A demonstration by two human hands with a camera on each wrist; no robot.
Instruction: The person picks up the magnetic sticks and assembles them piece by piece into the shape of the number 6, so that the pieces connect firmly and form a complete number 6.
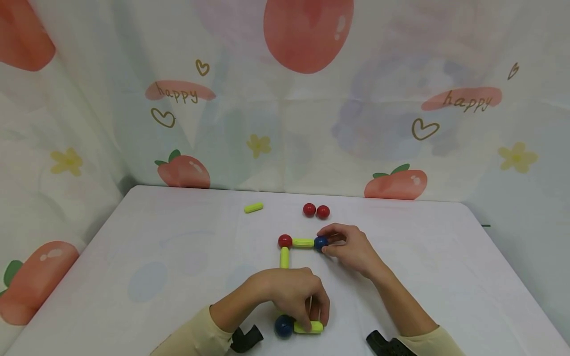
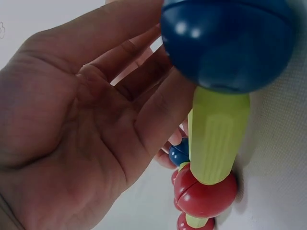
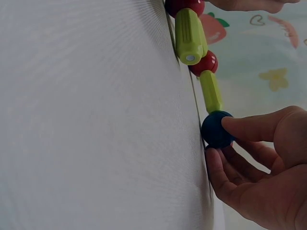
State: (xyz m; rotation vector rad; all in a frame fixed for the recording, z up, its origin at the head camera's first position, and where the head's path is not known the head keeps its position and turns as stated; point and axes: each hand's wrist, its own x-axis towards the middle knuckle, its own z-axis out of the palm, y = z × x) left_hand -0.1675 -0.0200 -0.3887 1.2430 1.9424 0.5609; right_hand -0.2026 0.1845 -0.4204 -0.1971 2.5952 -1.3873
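Beyond the left hand (image 1: 298, 294) and to its left, one loose yellow-green rod (image 1: 253, 207) is lying apart from the other pieces. Next rightward, the joined run is forming a bent line on the white table (image 1: 187, 296): a far red ball (image 1: 285, 241) is sitting ahead of the left hand, a linking rod (image 1: 284, 257) is disappearing beneath that hand, and a near blue ball (image 1: 284, 326) is resting just on its near side. The left hand is pinching the near rod (image 1: 317, 327), which is meeting that blue ball and pointing right. Ahead of both hands, two spare red balls (image 1: 309, 209) are sitting side by side, unjoined. Farthest right, the right hand (image 1: 352, 247) is holding the far blue ball (image 1: 320, 244) between thumb and fingers, at the end of the far rod (image 1: 303, 243). Judgement: joining is running past halfway; one rod and two balls are lying unattached, and nothing is linking the two hands' pieces directly. View check: the head camera is losing the run's middle under the left hand; the left wrist camera is showing a middle red ball (image 2: 205, 194) there, with a connecting rod (image 2: 218, 136) joining it to near blue. The right wrist camera is adding a side rod (image 3: 188, 33), bare-tipped, apparently branching from that middle ball.
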